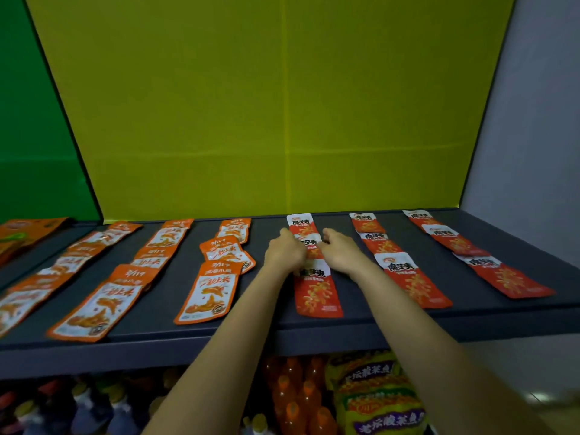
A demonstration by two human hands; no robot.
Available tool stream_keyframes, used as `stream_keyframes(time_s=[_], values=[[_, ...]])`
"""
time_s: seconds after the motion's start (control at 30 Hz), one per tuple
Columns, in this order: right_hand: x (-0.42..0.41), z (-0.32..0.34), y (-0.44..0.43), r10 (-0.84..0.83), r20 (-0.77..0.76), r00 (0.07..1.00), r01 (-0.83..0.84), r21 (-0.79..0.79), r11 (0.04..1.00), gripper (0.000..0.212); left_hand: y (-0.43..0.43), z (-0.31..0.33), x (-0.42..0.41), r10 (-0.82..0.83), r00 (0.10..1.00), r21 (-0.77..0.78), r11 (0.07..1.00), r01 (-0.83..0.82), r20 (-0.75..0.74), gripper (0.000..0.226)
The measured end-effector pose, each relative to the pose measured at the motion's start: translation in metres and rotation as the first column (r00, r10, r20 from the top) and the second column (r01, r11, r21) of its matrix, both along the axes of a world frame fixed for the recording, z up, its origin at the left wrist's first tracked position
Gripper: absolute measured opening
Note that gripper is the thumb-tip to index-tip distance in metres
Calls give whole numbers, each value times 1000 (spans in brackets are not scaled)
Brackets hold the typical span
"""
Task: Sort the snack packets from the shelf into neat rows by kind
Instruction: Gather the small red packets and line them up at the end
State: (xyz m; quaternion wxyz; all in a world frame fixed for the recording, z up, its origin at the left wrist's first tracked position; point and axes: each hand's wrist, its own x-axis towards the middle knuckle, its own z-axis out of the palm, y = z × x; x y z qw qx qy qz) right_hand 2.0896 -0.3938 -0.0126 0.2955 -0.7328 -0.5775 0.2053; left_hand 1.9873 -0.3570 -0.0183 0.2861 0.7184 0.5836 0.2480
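On the dark shelf [163, 312] lie rows of snack packets running front to back. Orange-and-white packets [207, 293] fill the left rows; red packets with white tops [414, 284] fill the right rows. Both my hands rest on the middle red row: my left hand [284, 251] touches the left edge of the middle red packet [309, 243], and my right hand [340, 251] touches its right edge. Fingers of both hands pinch or press that packet; the exact grip is hidden. A front red packet [317, 293] lies below my hands.
A yellow back panel [282, 105] rises behind the shelf, with a green panel [34, 136] at left and a grey wall at right. Below the shelf stand orange drink bottles [295, 394] and yellow noodle packs [376, 400].
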Motion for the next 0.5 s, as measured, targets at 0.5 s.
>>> stream_keyframes(time_s=[0.5], values=[[1, -9, 17, -4, 81, 997, 1, 31, 1000, 45, 11, -7, -1, -13, 992, 137, 990, 30, -123, 32]])
